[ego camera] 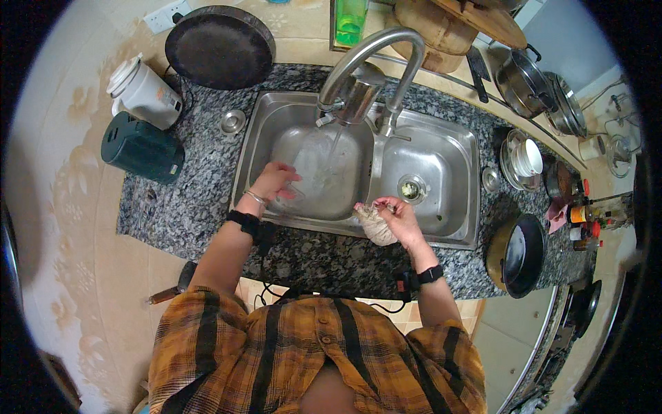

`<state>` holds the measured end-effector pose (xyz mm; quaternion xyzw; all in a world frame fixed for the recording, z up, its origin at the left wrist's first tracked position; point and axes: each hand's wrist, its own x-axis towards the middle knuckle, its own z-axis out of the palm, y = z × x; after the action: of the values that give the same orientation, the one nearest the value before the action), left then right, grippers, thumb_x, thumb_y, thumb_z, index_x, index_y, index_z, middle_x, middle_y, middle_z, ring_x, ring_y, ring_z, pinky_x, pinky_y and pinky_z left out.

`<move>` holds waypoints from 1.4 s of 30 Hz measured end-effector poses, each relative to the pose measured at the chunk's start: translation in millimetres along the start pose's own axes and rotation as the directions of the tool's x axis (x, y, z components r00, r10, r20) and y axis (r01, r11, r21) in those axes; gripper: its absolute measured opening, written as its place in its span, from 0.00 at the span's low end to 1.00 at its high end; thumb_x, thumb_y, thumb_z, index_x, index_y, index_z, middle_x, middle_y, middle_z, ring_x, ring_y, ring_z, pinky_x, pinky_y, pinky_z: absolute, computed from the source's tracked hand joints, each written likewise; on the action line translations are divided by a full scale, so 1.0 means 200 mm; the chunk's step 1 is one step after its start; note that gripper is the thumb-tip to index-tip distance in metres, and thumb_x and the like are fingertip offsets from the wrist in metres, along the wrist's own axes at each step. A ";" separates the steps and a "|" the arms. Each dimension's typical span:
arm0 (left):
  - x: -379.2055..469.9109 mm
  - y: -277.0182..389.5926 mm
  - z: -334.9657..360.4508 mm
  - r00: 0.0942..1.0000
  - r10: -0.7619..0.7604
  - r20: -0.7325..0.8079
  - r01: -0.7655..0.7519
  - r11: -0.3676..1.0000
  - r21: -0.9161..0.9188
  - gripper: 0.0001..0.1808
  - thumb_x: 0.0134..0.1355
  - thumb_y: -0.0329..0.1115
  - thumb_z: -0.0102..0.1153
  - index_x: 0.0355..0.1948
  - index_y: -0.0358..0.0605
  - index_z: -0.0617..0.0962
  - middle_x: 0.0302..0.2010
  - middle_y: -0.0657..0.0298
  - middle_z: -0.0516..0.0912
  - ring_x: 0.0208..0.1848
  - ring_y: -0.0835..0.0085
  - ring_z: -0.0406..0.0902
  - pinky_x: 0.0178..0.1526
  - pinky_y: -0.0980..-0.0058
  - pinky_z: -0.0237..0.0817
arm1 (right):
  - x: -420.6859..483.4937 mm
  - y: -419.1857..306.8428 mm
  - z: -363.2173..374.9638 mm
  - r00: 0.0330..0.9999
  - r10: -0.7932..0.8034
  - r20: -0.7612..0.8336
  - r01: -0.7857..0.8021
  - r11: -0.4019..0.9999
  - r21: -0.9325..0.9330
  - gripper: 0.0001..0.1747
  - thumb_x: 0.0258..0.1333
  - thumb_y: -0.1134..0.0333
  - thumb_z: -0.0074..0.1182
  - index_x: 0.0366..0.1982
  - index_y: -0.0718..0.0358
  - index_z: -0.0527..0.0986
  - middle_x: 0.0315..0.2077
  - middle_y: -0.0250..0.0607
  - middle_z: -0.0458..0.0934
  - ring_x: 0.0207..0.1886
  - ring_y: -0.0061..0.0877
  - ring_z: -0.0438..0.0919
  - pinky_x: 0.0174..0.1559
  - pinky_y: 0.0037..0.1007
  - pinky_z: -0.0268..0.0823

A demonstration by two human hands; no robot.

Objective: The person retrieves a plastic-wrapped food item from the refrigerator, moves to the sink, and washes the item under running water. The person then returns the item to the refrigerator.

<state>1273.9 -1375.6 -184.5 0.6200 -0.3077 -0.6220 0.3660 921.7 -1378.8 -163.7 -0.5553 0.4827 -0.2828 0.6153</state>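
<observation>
My right hand (401,220) grips a crumpled beige cloth (380,232) at the front rim of the steel double sink (310,223), near the divider. Over the front left of the left basin (346,199), my left hand (276,183) is blurred, its fingers apart and nothing clear in them. A thin stream of water (335,147) falls into that basin from beneath the metal cylinder (362,93) fitted on the curved faucet (380,36). Pale food scraps sit in the drain (411,189) of the right basin (445,176).
Left on the granite counter (207,207) stand a dark green appliance (142,147), a white kettle (147,95) and a round black pan (220,49). To the right are stacked bowls (526,158), a dark wok (522,256) and several condiment bottles (582,213). Black cables (266,295) hang at the counter's front.
</observation>
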 end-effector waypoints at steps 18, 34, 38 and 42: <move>0.17 -0.12 0.34 0.980 0.024 0.198 0.100 0.802 -0.589 0.25 0.53 0.20 0.53 0.53 0.49 0.69 0.55 0.61 0.74 0.52 0.50 0.77 0.39 0.64 0.73 | 0.12 -0.03 0.10 0.981 0.191 0.032 -0.190 0.982 -0.017 0.33 0.55 0.59 0.60 0.55 0.75 0.65 0.45 0.49 0.77 0.48 0.27 0.76 0.51 0.25 0.67; 0.07 -0.12 0.39 0.999 0.045 0.025 -0.043 0.996 -0.082 0.17 0.58 0.30 0.57 0.48 0.40 0.70 0.43 0.58 0.76 0.41 0.59 0.78 0.43 0.57 0.76 | 0.24 0.04 0.26 0.984 0.171 -0.043 -0.164 0.978 0.132 0.16 0.51 0.66 0.57 0.39 0.70 0.77 0.31 0.38 0.80 0.35 0.21 0.76 0.38 0.23 0.69; 0.03 -0.08 0.44 0.962 0.266 -0.068 -0.259 0.961 0.092 0.33 0.59 0.44 0.60 0.59 0.38 0.65 0.54 0.55 0.73 0.50 0.61 0.74 0.50 0.64 0.68 | 0.23 -0.01 0.31 0.985 -0.012 -0.171 -0.023 0.979 -0.201 0.19 0.46 0.63 0.59 0.37 0.70 0.76 0.26 0.41 0.79 0.31 0.25 0.78 0.36 0.27 0.70; -0.02 0.04 0.52 0.993 0.089 -0.077 -0.094 0.993 -0.073 0.46 0.58 0.57 0.58 0.67 0.39 0.56 0.62 0.54 0.66 0.59 0.63 0.67 0.55 0.64 0.62 | 0.17 -0.12 0.40 0.960 -0.200 -0.195 0.017 0.738 -0.675 0.23 0.43 0.59 0.59 0.39 0.70 0.74 0.22 0.49 0.78 0.27 0.39 0.80 0.32 0.36 0.72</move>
<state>1170.2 -1385.1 -171.1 0.6131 -0.2981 -0.5928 0.4288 1011.6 -1381.6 -157.5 -0.7247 0.5930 -0.1960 0.2912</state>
